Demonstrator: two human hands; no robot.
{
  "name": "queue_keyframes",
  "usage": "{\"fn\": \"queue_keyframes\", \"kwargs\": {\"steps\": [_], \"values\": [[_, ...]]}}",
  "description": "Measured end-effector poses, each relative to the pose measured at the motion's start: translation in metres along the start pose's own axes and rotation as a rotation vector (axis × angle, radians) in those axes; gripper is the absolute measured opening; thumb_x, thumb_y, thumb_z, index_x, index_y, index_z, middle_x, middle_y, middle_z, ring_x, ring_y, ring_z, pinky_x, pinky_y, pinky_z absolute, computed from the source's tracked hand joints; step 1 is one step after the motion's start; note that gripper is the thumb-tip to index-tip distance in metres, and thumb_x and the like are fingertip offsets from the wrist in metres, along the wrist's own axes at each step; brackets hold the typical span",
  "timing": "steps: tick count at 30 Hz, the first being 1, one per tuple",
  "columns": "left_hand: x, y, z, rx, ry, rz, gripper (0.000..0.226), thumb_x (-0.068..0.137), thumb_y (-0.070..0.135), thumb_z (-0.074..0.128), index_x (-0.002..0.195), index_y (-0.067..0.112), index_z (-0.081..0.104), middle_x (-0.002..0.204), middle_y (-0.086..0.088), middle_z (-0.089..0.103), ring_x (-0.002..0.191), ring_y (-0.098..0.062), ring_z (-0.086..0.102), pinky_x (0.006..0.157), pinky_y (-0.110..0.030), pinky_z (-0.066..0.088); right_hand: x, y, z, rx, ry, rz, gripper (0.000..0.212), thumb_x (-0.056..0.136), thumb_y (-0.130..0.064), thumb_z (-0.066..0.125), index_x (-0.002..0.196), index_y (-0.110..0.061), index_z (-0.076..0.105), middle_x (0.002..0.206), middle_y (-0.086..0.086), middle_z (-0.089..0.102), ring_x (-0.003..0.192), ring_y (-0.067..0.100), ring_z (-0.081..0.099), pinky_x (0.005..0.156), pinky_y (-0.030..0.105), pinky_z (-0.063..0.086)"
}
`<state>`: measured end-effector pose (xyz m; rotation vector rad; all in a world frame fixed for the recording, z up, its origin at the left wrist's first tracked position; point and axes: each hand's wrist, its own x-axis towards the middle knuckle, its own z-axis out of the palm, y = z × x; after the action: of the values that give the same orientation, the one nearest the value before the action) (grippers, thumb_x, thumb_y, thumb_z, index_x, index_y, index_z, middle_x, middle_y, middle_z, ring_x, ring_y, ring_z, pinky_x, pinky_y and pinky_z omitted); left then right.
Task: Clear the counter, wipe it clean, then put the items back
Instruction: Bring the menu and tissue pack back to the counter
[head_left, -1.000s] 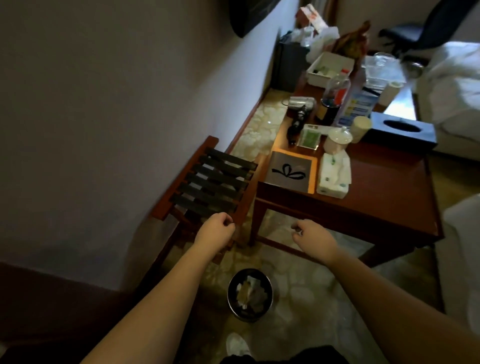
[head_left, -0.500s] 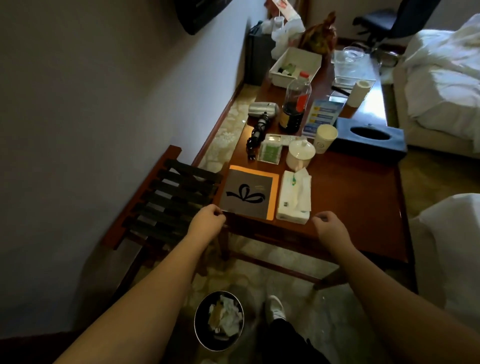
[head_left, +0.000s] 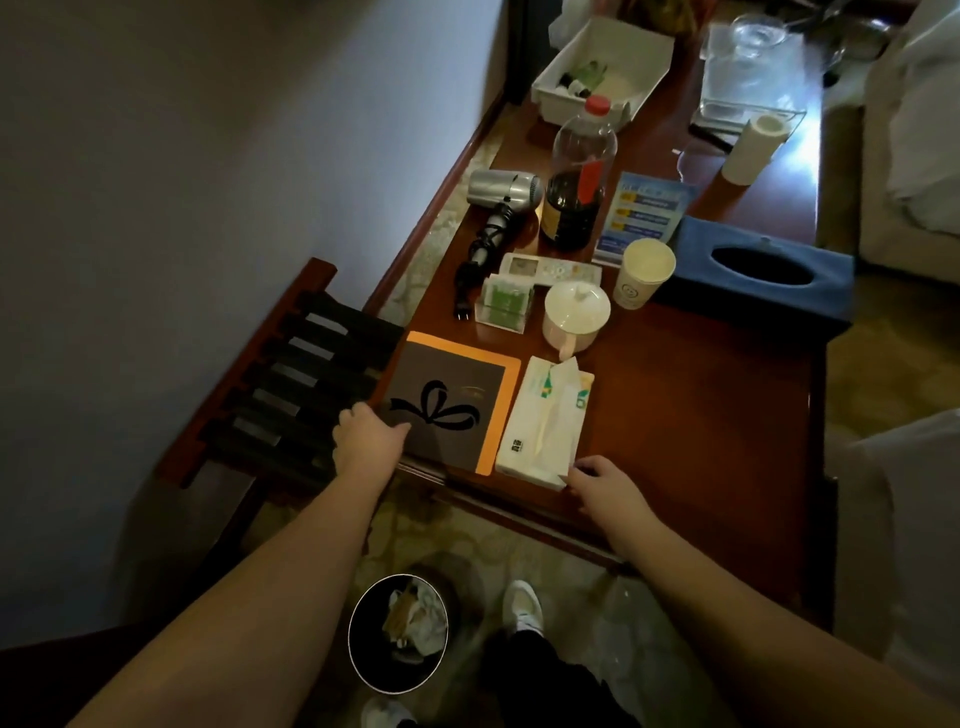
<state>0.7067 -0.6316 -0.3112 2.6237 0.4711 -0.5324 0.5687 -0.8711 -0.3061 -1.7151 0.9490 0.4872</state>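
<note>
Many items crowd the counter (head_left: 701, 395) beyond the tissue pack (head_left: 545, 421).

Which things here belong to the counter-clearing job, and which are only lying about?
For the job: reddish wooden counter; dark folder with bow print, touched by the left hand; white tissue pack, at the right hand; white lidded cup; silver hair dryer.

Lying about: black waste bin on the floor; slatted luggage rack.

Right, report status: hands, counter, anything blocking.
Left hand grips the dark folder at its near corner. Right hand touches the tissue pack. Counter uncleared: hair dryer, bottle, cup.
</note>
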Motion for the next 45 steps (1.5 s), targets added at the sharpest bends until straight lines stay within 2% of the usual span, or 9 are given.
{"fn": "queue_keyframes", "kwargs": {"steps": [5, 11, 17, 22, 28, 31, 35, 41, 45], "values": [[0.001, -0.004, 0.005, -0.077, -0.046, -0.100, 0.070, 0.079, 0.034, 0.076, 0.134, 0.007, 0.042, 0.130, -0.015, 0.046, 0.117, -0.033, 0.050, 0.093, -0.049, 0.049, -0.001, -0.009, 0.001, 0.010, -0.021, -0.021, 0.021, 0.095, -0.033, 0.054, 0.112, -0.022, 0.058, 0.097, -0.002, 0.064, 0.088, 0.019, 0.064, 0.083, 0.040, 0.056], [-0.009, -0.009, 0.011, -0.182, -0.146, -0.147, 0.068, 0.086, 0.033, 0.070, 0.142, 0.008, 0.040, 0.139, -0.016, 0.043, 0.121, -0.035, 0.049, 0.091, -0.043, 0.049, -0.002, -0.020, 0.003, 0.295, -0.059, -0.009, 0.010, 0.097, -0.025, 0.052, 0.104, -0.018, 0.052, 0.108, -0.001, 0.057, 0.095, 0.015, 0.061, 0.083, 0.033, 0.056], [-0.017, -0.034, 0.020, -0.568, -0.297, -0.192, 0.072, 0.077, 0.039, 0.071, 0.140, 0.018, 0.041, 0.133, -0.007, 0.055, 0.116, -0.030, 0.057, 0.094, -0.051, 0.051, 0.003, -0.023, 0.007, 0.386, -0.119, -0.029, 0.060, 0.090, -0.024, 0.063, 0.140, -0.026, 0.030, 0.120, -0.001, 0.052, 0.102, 0.018, 0.060, 0.088, 0.038, 0.054], [-0.057, -0.041, -0.005, -0.910, -0.325, -0.217, 0.033, 0.091, 0.016, 0.062, 0.122, 0.018, 0.050, 0.117, -0.005, 0.062, 0.107, -0.029, 0.063, 0.092, -0.052, 0.053, 0.004, -0.028, 0.011, 0.405, -0.224, -0.057, 0.065, 0.091, -0.020, 0.061, 0.145, -0.030, 0.027, 0.121, -0.001, 0.055, 0.105, 0.023, 0.061, 0.092, 0.045, 0.052], [-0.095, -0.089, -0.051, -1.054, -0.186, -0.220, 0.021, 0.093, 0.014, 0.059, 0.111, 0.024, 0.055, 0.113, -0.007, 0.066, 0.100, -0.028, 0.067, 0.085, -0.050, 0.056, -0.019, -0.049, 0.036, 0.338, -0.389, -0.125, 0.068, 0.087, -0.024, 0.065, 0.144, -0.037, 0.029, 0.133, -0.001, 0.049, 0.113, 0.024, 0.056, 0.099, 0.049, 0.047], [-0.125, -0.121, -0.078, -1.179, -0.074, -0.226, 0.025, 0.094, 0.009, 0.057, 0.115, 0.022, 0.056, 0.112, -0.007, 0.067, 0.096, -0.028, 0.068, 0.068, -0.039, 0.057, -0.046, -0.068, 0.063, 0.246, -0.485, -0.216, 0.071, 0.085, -0.027, 0.067, 0.143, -0.039, 0.029, 0.131, -0.003, 0.049, 0.114, 0.021, 0.054, 0.100, 0.048, 0.046], [-0.179, -0.167, -0.117, -1.355, 0.098, -0.243, 0.023, 0.096, 0.006, 0.052, 0.113, 0.020, 0.056, 0.111, -0.008, 0.064, 0.094, -0.027, 0.067, 0.062, -0.034, 0.054, -0.105, -0.095, 0.103, 0.149, -0.638, -0.337, 0.095, 0.060, -0.050, 0.079, 0.141, -0.042, 0.030, 0.134, -0.001, 0.050, 0.118, 0.023, 0.052, 0.100, 0.050, 0.046], [-0.282, -0.259, -0.164, -1.481, 0.354, -0.211, 0.026, 0.095, 0.006, 0.053, 0.118, 0.018, 0.055, 0.113, -0.007, 0.065, 0.097, -0.027, 0.068, 0.066, -0.033, 0.057, -0.218, -0.098, 0.174, 0.085, -0.839, -0.467, 0.068, 0.079, -0.028, 0.065, 0.140, -0.030, 0.036, 0.115, -0.007, 0.058, 0.098, 0.013, 0.061, 0.066, 0.026, 0.055], [-0.359, -0.328, -0.182, -1.525, 0.519, -0.212, 0.028, 0.094, 0.010, 0.056, 0.120, 0.020, 0.055, 0.115, -0.006, 0.062, 0.098, -0.026, 0.068, 0.062, -0.029, 0.057, -0.300, -0.079, 0.220, 0.006, -0.960, -0.528, 0.080, 0.069, -0.035, 0.068, 0.143, -0.027, 0.038, 0.125, -0.001, 0.059, 0.110, 0.018, 0.061, 0.084, 0.040, 0.056]]}}
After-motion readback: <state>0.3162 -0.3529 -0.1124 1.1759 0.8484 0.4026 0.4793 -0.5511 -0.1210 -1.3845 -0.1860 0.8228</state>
